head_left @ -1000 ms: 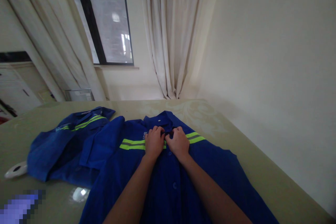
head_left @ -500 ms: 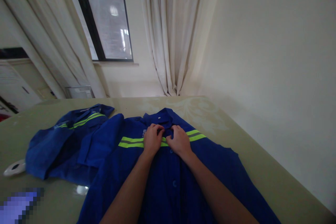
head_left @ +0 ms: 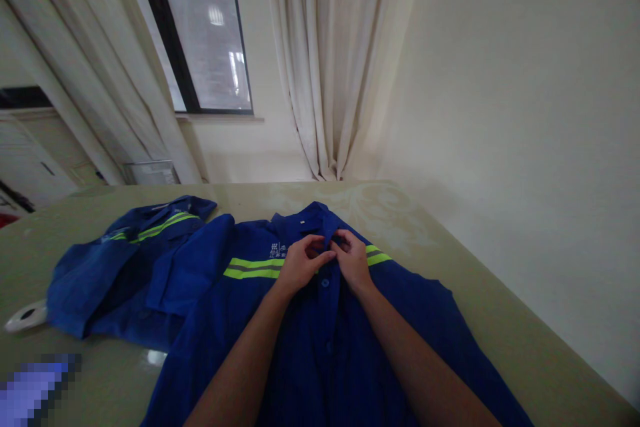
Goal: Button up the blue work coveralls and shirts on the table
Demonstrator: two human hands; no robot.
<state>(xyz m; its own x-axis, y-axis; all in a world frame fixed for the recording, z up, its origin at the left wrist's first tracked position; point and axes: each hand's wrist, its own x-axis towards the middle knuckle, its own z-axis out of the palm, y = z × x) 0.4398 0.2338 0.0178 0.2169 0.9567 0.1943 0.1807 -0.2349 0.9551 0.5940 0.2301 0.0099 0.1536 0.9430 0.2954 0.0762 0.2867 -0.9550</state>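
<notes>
Left hand, right hand now pinch shirt higher, nearer collar.

Blue shirt, yellow-green stripe

Table: pale green-beige glossy top, faint floral print nr far right corner. Crumpled blue jacket w/ yellow-green reflective stripes lies twd far left part of table. Small flat white obj w/ dark hole at left edge, just beside jacket's near end. Light glare on tabletop nr front left. Behind far edge: window w/ dark frame, cream curtains each side, left curtain & centre curtain, the latter hanging down to far edge. Pale boxy unit below window sill. Plain cream wall runs along table's right edge.
</notes>
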